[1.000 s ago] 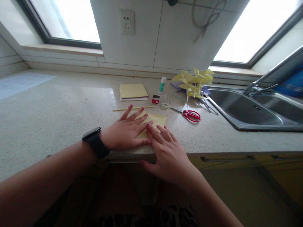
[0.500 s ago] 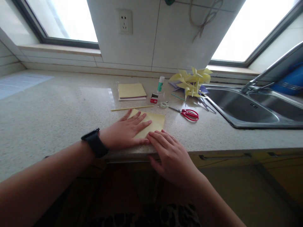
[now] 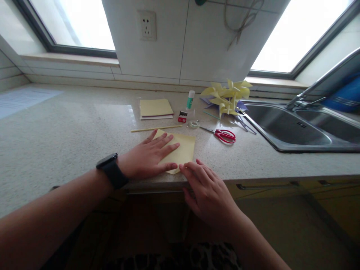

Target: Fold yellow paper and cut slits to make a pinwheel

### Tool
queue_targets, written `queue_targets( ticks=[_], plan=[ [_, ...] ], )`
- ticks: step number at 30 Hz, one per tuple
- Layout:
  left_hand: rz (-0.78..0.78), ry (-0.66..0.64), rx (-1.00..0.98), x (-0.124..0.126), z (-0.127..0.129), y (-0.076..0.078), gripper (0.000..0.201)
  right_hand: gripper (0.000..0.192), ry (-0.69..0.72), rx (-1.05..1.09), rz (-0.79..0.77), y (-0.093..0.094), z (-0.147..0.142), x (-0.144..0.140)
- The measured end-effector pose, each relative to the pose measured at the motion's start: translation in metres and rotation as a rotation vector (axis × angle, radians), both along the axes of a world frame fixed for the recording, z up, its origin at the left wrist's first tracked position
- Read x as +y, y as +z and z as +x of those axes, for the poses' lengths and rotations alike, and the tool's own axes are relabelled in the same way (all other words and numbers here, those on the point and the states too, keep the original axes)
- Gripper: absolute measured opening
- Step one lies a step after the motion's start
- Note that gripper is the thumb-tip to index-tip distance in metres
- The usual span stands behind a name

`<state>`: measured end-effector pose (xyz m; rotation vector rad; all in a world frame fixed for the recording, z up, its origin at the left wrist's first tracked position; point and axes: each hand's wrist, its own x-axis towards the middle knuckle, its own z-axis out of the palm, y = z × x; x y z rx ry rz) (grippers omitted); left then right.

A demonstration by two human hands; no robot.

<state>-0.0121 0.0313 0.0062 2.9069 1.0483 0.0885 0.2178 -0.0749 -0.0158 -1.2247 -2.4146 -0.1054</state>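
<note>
The right hand (image 3: 209,189) has been drawn back toward the near edge of the yellow paper (image 3: 185,148), exposing its near corner. The sheet is laid on the countertop (image 3: 84,150) and held flat under the spread left hand (image 3: 146,159); the right fingers are loosely curled, thumb apart, nothing pinched. It should prove light, thin and easily creased, best taken by an edge or corner.
</note>
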Motion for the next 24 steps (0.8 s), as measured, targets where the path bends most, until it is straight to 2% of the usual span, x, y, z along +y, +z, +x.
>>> queue_targets(
  ticks=[7,13,19,24],
  plan=[
    [-0.006,0.009,-0.015,-0.001,0.001,0.002,0.078,0.039,0.045,0.089,0.051,-0.003,0.004,-0.007],
    [-0.01,0.023,-0.019,-0.002,0.003,0.002,0.081,0.038,0.038,0.094,0.079,-0.007,0.007,-0.012],
    [-0.004,0.024,-0.03,-0.001,0.003,0.001,0.081,0.049,-0.001,0.062,0.104,-0.009,0.003,-0.013],
    [-0.006,0.021,-0.05,-0.002,0.003,0.001,0.081,0.041,-0.015,0.088,0.118,-0.008,0.002,-0.014]
  ],
)
